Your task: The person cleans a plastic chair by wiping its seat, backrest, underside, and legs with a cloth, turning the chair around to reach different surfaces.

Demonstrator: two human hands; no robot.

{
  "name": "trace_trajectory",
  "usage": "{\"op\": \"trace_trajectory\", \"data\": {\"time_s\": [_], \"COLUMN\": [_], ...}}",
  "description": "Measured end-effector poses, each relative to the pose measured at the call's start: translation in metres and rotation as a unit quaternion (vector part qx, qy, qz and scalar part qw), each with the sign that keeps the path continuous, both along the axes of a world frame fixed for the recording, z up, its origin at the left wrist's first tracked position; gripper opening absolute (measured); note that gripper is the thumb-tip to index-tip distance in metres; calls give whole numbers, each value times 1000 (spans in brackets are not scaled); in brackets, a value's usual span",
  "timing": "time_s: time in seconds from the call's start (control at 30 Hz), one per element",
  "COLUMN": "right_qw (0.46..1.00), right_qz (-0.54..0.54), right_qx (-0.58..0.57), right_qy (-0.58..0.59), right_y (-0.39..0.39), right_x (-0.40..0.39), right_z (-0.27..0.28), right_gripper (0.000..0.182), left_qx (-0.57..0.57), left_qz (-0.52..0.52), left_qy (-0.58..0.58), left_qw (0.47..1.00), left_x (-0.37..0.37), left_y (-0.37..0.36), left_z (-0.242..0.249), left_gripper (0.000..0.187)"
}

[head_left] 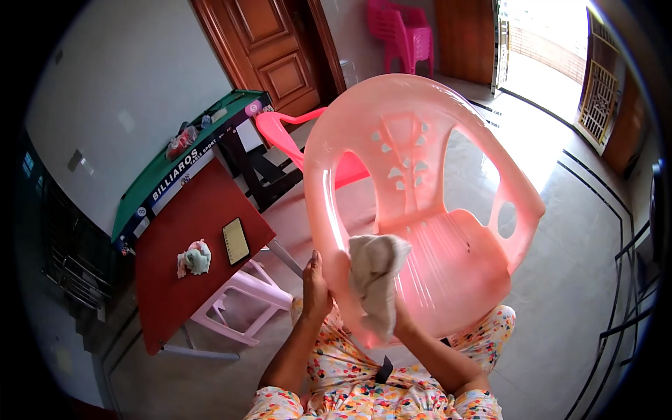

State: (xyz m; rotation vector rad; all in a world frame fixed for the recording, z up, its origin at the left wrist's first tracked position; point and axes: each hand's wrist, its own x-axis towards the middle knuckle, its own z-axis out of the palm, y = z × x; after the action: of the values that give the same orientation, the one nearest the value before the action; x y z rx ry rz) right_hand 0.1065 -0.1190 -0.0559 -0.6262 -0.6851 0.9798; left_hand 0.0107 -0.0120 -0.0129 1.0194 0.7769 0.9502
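Observation:
A pink plastic armchair (409, 175) with a cut-out pattern in its backrest is tilted in front of me, close to my lap. My left hand (317, 285) grips the outer edge of its left armrest, thumb upward. Against the inner side of that armrest lies a crumpled greyish-beige cloth (376, 276). My right hand (402, 320) holds this cloth from below, its fingers mostly covered by the fabric.
On the left stands a red table (185, 220) bearing a phone (236, 241) and a crumpled cloth (196, 259). A pink stool (241, 301) sits beneath. Behind are a billiards table (168, 161), another pink chair (283, 136) and stacked chairs (402, 35).

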Motion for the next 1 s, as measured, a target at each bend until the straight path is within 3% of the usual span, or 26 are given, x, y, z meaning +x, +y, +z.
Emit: {"op": "trace_trajectory", "data": {"time_s": [0.03, 0.07, 0.1, 0.13, 0.17, 0.2, 0.3, 0.33, 0.37, 0.43, 0.57, 0.7, 0.77, 0.87, 1.0], "right_qw": [988, 998, 998, 957, 866, 864, 823, 801, 801, 762, 774, 793, 799, 789, 827], "right_qz": [12, -34, -36, -178, -311, -331, -327, -315, -314, -239, -219, -212, -199, -183, -157], "right_qx": [-117, -7, -5, -21, -36, -53, -59, -65, -61, -121, -175, -243, -206, -45, -70], "right_qy": [96, -51, -53, -227, -389, -376, -461, -504, -506, -590, -568, -518, -529, -584, -536], "right_y": [-14, -10, -8, -5, -2, 1, 8, 15, 25, 50, 136, 163, 156, 104, 15], "right_x": [-11, -19, -18, -15, -11, -6, 19, 28, 37, 55, 90, 97, 90, 77, 51], "right_z": [13, 15, 22, 35, 46, 53, 90, 99, 107, 120, 123, 134, 124, 113, 100], "right_gripper": [79, 78, 78, 75, 73, 66, 62, 60, 60, 59, 63, 59, 54, 42, 47], "left_qx": [-29, -20, -18, 61, 22, -18, 40, -37, -35, 51, 112, 131, 113, 109, 21], "left_qz": [-11, -73, -75, -82, -82, -79, -92, -67, -64, -81, -77, -89, -93, -89, -99], "left_qy": [-40, -58, -60, -31, -66, -101, -12, -42, -45, -21, 44, 65, 52, 63, 20], "left_qw": [999, 995, 995, 994, 994, 992, 995, 996, 996, 995, 990, 985, 988, 988, 995], "left_x": [3, 3, 3, 5, 11, 18, 26, 31, 32, 31, 29, 27, 24, 19, 15], "left_y": [-8, -7, -8, -11, -14, -18, -26, -29, -26, -22, -20, -22, -20, -15, -11], "left_z": [11, 11, 9, 8, 8, 10, 38, 42, 39, 28, 30, 44, 43, 34, 30], "left_gripper": [40, 43, 43, 43, 40, 37, 30, 26, 26, 26, 32, 36, 39, 43, 57]}}
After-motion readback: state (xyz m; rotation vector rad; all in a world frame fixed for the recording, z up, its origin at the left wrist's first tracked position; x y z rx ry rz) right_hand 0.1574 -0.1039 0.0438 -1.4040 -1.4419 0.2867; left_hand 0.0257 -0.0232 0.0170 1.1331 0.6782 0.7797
